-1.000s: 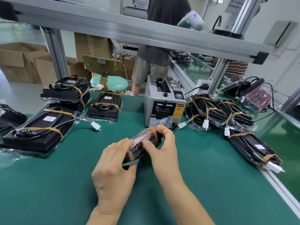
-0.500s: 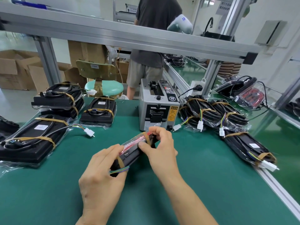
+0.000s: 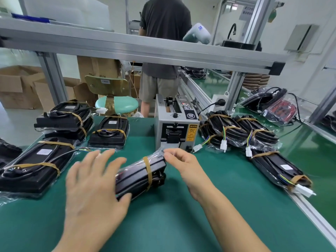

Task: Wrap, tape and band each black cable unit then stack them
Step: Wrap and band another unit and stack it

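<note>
Hidden: near end of the black cable unit [image 3: 141,176] covered by the left hand [image 3: 92,188]; hand motion-blurred, contact with the unit hard to judge.
Cut off: finished units at the far left edge only partly in frame.
Unit position: on the green table [image 3: 172,224], centre, just in front of the tape dispenser [image 3: 175,128].
Long axis: running from near-left to far-right, far end aimed toward the dispenser; wrapped in clear film, one tan rubber band [image 3: 148,171] across it near the far end.
Left fingers: spread wide and straight over the near end, thumb at the unit's lower edge.
Right hand [image 3: 183,164]: fingers curled, thumb and forefinger pinching the film at the far top corner.
Left surroundings: banded units [image 3: 32,168] lying flat, some stacked.
Right surroundings: pile of bagged cable bundles [image 3: 236,131] with white connectors.
Behind: aluminium frame bar [image 3: 145,50], green stool [image 3: 116,105], a person standing with back turned.
</note>
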Demonstrator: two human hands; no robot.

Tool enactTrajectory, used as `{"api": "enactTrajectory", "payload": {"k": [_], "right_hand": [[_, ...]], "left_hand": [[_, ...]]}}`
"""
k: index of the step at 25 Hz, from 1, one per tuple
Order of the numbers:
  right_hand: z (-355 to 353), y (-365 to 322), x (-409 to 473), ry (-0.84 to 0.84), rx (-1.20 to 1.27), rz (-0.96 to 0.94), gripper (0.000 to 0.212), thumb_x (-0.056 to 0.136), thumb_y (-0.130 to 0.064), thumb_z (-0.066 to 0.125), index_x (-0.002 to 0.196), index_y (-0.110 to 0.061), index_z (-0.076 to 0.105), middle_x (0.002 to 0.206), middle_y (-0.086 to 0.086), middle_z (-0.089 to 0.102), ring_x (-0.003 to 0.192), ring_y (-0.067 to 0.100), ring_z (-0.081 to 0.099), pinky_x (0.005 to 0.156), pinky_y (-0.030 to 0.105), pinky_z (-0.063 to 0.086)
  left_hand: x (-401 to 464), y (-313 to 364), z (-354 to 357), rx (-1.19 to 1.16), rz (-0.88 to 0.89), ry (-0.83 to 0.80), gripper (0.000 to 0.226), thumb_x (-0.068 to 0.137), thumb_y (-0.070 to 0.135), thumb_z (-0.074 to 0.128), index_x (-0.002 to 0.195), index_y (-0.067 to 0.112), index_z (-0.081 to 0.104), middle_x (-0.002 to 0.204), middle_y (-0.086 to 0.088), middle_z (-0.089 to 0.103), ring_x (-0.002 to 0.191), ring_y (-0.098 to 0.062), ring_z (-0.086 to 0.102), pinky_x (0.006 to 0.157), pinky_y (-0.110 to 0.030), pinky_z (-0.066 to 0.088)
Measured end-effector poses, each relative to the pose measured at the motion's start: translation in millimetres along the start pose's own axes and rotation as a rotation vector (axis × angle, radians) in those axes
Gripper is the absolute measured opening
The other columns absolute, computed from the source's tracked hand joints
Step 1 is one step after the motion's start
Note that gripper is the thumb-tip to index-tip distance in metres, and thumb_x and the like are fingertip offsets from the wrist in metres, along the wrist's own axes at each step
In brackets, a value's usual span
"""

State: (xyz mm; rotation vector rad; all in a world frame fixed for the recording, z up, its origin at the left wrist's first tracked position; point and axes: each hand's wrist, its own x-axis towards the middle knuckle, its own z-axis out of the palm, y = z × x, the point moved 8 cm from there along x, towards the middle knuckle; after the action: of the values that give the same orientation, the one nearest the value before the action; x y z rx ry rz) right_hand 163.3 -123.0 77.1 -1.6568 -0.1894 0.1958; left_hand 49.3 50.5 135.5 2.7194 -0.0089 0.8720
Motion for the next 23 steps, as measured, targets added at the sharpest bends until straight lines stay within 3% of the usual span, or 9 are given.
{"api": "enactTrajectory", "payload": {"k": [3,6,8,11,14,17,19,21,23], "right_hand": [[-5,-6,3,0.012,0.002,-0.049,0.015,0.091,-0.025,0.063,0.082,-0.013,0.067,0.076,-0.01,0.065,0.069,-0.006,0.055,0.066,0.003,0.039],[-12,-16,12,-0.043,0.017,-0.057,0.013,0.087,-0.022,0.068,0.075,-0.016,0.069,0.07,-0.016,0.067,0.063,-0.01,0.055,0.063,0.003,0.039],[-5,-18,25,-0.113,0.028,0.042,0.009,0.079,-0.021,0.075,0.071,-0.019,0.07,0.072,-0.012,0.067,0.07,-0.003,0.056,0.076,0.013,0.037],[28,4,31,-0.322,-0.055,0.379,0.01,0.057,-0.022,0.075,0.067,-0.02,0.072,0.089,0.0,0.064,0.097,0.019,0.05,0.097,0.037,0.033],[39,33,32,-0.428,0.061,0.531,0.006,0.071,-0.019,0.072,0.066,-0.02,0.073,0.077,-0.003,0.07,0.085,0.018,0.061,0.103,0.039,0.038],[1,43,41,-0.031,0.154,0.446,0.005,0.084,-0.022,0.07,0.081,-0.019,0.068,0.082,-0.002,0.069,0.076,0.012,0.06,0.072,0.026,0.046],[-38,34,40,0.35,0.083,0.274,0.005,0.087,-0.02,0.065,0.083,-0.022,0.066,0.075,-0.007,0.063,0.068,0.008,0.053,0.057,0.018,0.038],[-56,18,44,0.505,0.033,0.124,0.015,0.089,-0.019,0.061,0.078,-0.027,0.068,0.063,-0.009,0.057,0.061,0.008,0.048,0.054,0.017,0.039],[-58,5,53,0.542,-0.035,0.073,0.022,0.089,-0.02,0.059,0.071,-0.03,0.066,0.06,-0.008,0.058,0.061,0.012,0.048,0.057,0.022,0.041]], "left_hand": [[12,42,25,0.052,0.146,-0.133,0.085,0.043,0.029,0.092,0.121,0.014,0.062,0.121,-0.006,0.063,0.11,-0.035,0.06,0.095,-0.043,0.036],[19,43,30,-0.063,0.082,-0.198,0.082,0.065,0.03,0.082,0.138,0.03,0.045,0.118,0.01,0.062,0.098,-0.023,0.063,0.079,-0.033,0.045],[19,38,32,-0.133,0.07,-0.239,0.088,0.068,0.035,0.078,0.142,0.044,0.031,0.11,0.018,0.059,0.095,-0.018,0.061,0.077,-0.03,0.045],[19,45,39,-0.107,0.151,-0.326,0.093,0.069,0.041,0.069,0.139,0.061,0.01,0.098,0.018,0.046,0.085,-0.012,0.053,0.07,-0.023,0.04],[25,41,42,-0.135,0.098,-0.381,0.074,0.071,0.043,0.066,0.134,0.057,0.03,0.111,0.024,0.039,0.09,-0.005,0.052,0.072,-0.018,0.038],[29,31,41,-0.148,0.033,-0.385,0.057,0.066,0.047,0.073,0.12,0.043,0.052,0.126,0.038,0.036,0.101,-0.002,0.056,0.076,-0.016,0.038],[30,21,34,-0.128,-0.027,-0.333,0.05,0.062,0.047,0.074,0.109,0.039,0.058,0.105,0.032,0.057,0.092,-0.005,0.056,0.072,-0.018,0.04],[31,13,27,-0.086,-0.1,-0.295,0.044,0.061,0.049,0.074,0.1,0.036,0.06,0.085,0.018,0.062,0.079,-0.009,0.051,0.065,-0.022,0.04],[28,13,28,-0.004,-0.114,-0.323,0.044,0.063,0.053,0.069,0.101,0.036,0.057,0.085,0.016,0.059,0.083,-0.007,0.051,0.064,-0.02,0.039]]}}
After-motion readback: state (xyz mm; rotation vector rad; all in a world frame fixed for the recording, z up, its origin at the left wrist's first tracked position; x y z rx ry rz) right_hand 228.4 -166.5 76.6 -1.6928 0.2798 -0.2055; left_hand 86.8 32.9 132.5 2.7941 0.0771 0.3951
